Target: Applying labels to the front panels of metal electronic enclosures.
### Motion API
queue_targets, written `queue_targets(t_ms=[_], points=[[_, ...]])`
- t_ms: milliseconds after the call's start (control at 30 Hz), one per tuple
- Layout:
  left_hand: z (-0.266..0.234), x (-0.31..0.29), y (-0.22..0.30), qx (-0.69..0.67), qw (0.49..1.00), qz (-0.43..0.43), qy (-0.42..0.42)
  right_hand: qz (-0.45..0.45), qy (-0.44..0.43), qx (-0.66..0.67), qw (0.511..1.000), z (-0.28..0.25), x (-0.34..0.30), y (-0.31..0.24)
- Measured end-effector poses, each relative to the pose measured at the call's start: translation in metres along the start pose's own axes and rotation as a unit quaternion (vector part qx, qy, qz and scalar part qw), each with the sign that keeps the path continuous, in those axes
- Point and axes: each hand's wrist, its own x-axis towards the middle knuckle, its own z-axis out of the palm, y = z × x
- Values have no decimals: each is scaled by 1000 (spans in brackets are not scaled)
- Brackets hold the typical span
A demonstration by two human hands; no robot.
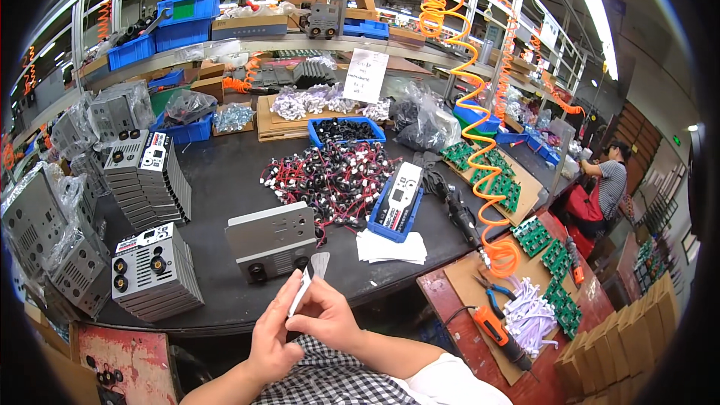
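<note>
Low in the middle, my left hand [273,331] and my right hand [330,319] meet in front of my body. Between their closed fingers is a thin white sheet [301,292], seen almost edge-on. A greyish flap [320,263] shows beyond the right fingertips; I cannot tell whether it is part of the same sheet. Just past the hands a bent grey metal panel [270,234] stands on the black table, with black round fittings along its lower edge. To its right a blue tray [395,206] holds printed faceplate labels, beside several white paper slips [391,249].
A heap of red-and-black wired parts [334,180] covers the table's middle. Stacked grey panels [157,274] stand at left. At right are an orange-and-black power screwdriver [499,336], pliers [493,296], green circuit boards [556,262] and a hanging orange coiled hose [480,139]. A person [604,187] works farther right.
</note>
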Motion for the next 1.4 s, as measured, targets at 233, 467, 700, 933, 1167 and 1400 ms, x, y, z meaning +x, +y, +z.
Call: queue_targets(t_ms=[233, 467, 700, 933, 1167, 1400], points=[[-7, -3, 10, -31, 997, -65, -33, 60, 6, 135, 989, 9, 0, 1], [-10, -7, -7, -20, 998, -48, -30, 131, 25, 149, 980, 13, 2, -2], [-5, -5, -1, -60, 997, -55, -15, 115, 42, 118, 985, 14, 1, 7], [-19, -7, -18, 92, 995, -15, 36, -127, 29, -254, 958, 10, 5, -2], [-55, 13, -24, -88, 948, -78, 295, -10, 153, -209, 966, -65, -4, 12], [-5, 12, -35, 84, 995, -58, -13, -24, 106, -204, 973, -52, -22, -5]])
